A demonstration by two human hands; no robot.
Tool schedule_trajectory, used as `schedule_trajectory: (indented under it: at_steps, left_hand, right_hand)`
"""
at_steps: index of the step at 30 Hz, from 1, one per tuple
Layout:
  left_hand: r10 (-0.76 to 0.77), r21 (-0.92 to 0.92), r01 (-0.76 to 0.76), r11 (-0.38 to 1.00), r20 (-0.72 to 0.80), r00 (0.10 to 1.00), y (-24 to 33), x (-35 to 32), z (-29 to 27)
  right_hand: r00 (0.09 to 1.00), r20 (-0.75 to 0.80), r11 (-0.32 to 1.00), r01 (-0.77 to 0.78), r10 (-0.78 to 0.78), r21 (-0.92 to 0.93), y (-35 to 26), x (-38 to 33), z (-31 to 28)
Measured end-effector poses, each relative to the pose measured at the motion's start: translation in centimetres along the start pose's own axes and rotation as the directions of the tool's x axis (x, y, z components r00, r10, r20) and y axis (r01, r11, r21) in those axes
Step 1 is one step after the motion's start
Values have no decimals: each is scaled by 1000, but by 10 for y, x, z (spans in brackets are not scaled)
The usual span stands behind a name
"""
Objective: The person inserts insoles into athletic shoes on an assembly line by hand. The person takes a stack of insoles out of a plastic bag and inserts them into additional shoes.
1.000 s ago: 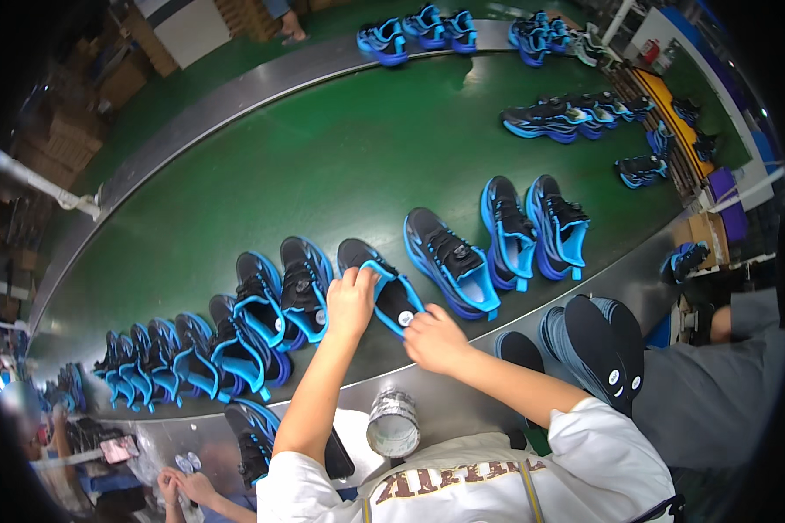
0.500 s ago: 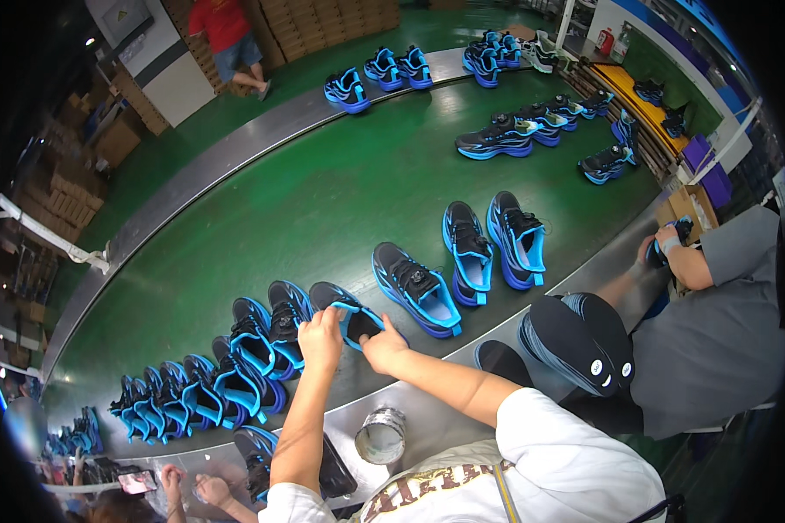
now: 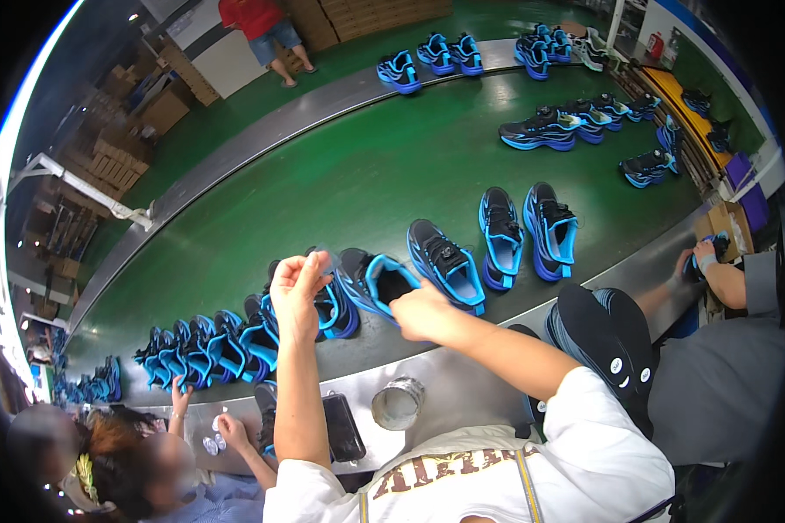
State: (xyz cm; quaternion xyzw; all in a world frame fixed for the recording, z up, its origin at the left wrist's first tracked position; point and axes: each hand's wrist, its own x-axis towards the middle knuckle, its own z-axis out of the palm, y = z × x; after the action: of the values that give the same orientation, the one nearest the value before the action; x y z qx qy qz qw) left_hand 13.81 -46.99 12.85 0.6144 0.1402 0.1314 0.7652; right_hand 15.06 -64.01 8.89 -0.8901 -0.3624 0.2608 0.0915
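A black and blue sneaker (image 3: 364, 281) rests on the green belt, its collar facing me. My right hand (image 3: 423, 309) is closed on the sneaker's heel edge, with some fingertips hidden by the collar. Just left of that sneaker, my left hand (image 3: 298, 292) is raised with its fingers pinched together. Something small and translucent shows at its fingertips, too blurred to name. Behind my left hand stands another sneaker (image 3: 340, 318), partly covered. To the right of the held one sits a sneaker with a pale lining (image 3: 445, 266).
A row of sneakers (image 3: 202, 344) runs left along the belt (image 3: 262, 218). A metal can (image 3: 399, 404) and a black, phone-like slab (image 3: 344, 427) lie on the steel ledge. Black insoles (image 3: 589, 327) are stacked at right, beside a co-worker's grey sleeve (image 3: 715, 349). Another co-worker's hand (image 3: 233, 431) is at left.
My left hand has come off the sneaker's collar and risen beside it, fingers pinched. My right hand has stayed at the sneaker's heel. The whole view has shifted, showing more on the left.
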Motion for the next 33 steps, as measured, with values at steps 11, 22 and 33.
schedule_trajectory:
  at_steps: [11, 22, 33]
  left_hand:
    - [152, 728, -269, 630, 224, 963, -40, -160, -44]
    - [3, 745, -553, 373, 595, 804, -105, -196, -42]
    - [366, 676, -295, 675, 40, 930, -105, -266, -50]
  right_hand:
    - [744, -534, 862, -504, 402, -52, 113, -239, -76]
    - [571, -183, 568, -820, 800, -76, 278, -362, 98]
    - [443, -698, 788, -542, 562, 292, 220, -378, 46]
